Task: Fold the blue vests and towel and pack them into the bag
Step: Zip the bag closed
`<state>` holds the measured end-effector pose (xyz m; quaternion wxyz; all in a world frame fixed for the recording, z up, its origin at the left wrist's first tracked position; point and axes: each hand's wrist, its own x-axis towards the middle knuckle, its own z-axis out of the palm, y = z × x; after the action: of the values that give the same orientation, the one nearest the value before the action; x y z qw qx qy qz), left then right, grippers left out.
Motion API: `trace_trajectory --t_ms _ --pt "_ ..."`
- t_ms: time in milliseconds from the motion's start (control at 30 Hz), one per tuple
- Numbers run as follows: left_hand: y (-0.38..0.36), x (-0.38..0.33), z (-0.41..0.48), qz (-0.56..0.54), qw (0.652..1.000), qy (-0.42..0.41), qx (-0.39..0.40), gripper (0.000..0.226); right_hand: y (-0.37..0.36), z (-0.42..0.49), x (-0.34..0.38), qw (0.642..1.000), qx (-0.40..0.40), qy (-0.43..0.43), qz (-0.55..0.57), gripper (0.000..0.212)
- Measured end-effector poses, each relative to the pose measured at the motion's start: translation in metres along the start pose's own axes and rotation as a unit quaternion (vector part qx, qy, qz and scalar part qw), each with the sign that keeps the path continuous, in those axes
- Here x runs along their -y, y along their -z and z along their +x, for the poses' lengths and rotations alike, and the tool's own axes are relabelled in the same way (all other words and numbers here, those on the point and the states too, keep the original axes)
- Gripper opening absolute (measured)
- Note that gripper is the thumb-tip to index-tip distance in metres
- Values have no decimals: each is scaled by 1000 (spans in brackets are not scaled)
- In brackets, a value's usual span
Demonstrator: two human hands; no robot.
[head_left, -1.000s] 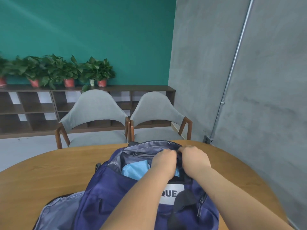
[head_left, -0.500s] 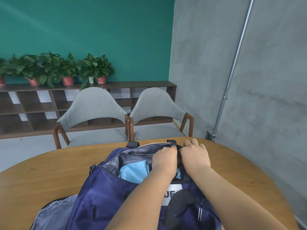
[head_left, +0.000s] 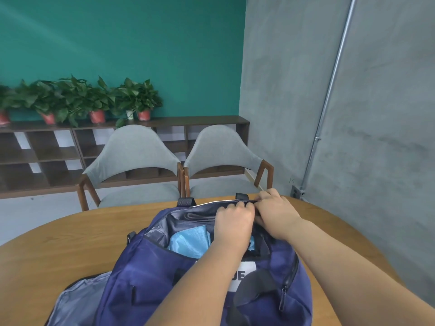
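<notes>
- Standing in a row on the left, potted plants (head_left: 77, 100) line the top of a dark wooden shelf (head_left: 47, 156) against the green wall.
- A round wooden worktop (head_left: 58, 243) fills the foreground, with two grey chairs (head_left: 134, 156) behind its far edge.
- A navy bag (head_left: 141, 267) lies on the worktop, its top open and its grey lining showing.
- Folded light blue cloth (head_left: 188, 243) sits inside the bag, below the far rim and just left of the left wrist.
- The left hand (head_left: 233, 222) reaches over the opening, its fingers (head_left: 240, 206) curled round the bag's far rim.
- A white label (head_left: 242, 276) on the bag's front is partly covered by the left forearm.
- The right hand (head_left: 275, 212) touches the left hand, its fingers pinching the same rim.
- A metal pipe (head_left: 329, 90) runs down the grey wall on the right.
</notes>
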<state>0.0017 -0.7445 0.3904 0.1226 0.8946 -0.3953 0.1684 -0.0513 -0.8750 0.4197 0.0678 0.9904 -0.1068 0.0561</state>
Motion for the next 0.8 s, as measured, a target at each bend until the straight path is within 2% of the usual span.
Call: trace_trajectory --t_ms 267,400,633,733,800 --pt "4 -2 -11 0 1000 -30 -4 38 4 -9 0 999 2 -26 31 23" --pt "10 -2 -13 -20 1000 -15 3 43 2 -16 6 998 -35 -35 33 20" --pt "24 3 -15 33 999 -37 16 51 -2 -25 10 997 -67 -38 10 24" --pt "40 5 -22 81 994 -60 44 32 0 -27 9 997 -73 -30 11 21" --pt "44 8 -23 101 990 -67 66 31 0 -29 8 997 -76 -29 12 22"
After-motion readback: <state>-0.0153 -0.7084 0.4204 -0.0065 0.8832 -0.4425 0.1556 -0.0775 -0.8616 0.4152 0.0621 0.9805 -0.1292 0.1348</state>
